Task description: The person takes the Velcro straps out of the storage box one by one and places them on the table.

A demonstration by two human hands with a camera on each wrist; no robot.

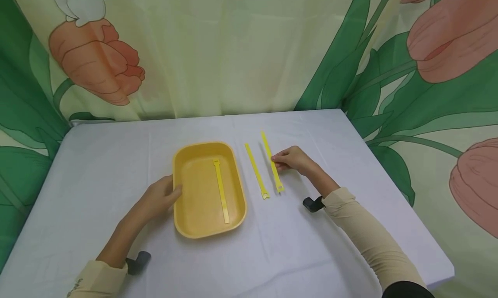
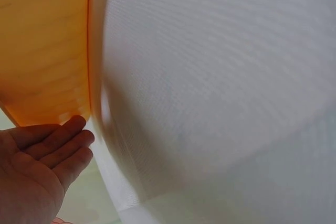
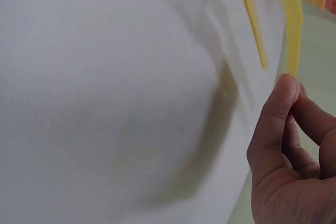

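A yellow rectangular tray point(image 1: 194, 194) lies on the white-covered table, with one yellow cable strap point(image 1: 221, 192) inside it. My left hand point(image 1: 157, 198) grips the tray's left side, thumb over the rim; in the left wrist view the fingers of that hand point(image 2: 42, 166) lie along the tray's outer wall point(image 2: 42, 51). To the right of the tray, my right hand point(image 1: 293, 160) pinches a second yellow strap point(image 1: 276, 177) between thumb and fingertips, seen slightly raised in the right wrist view. A third yellow strap point(image 1: 254, 166) rests on the cloth between tray and right hand.
White cloth point(image 1: 109, 160) covers the table, whose right edge slopes away beyond my right arm. A curtain point(image 1: 233, 52) printed with tulips and leaves hangs behind it. Dark wrist-camera mounts point(image 1: 138, 262) stick out beside both cuffs.
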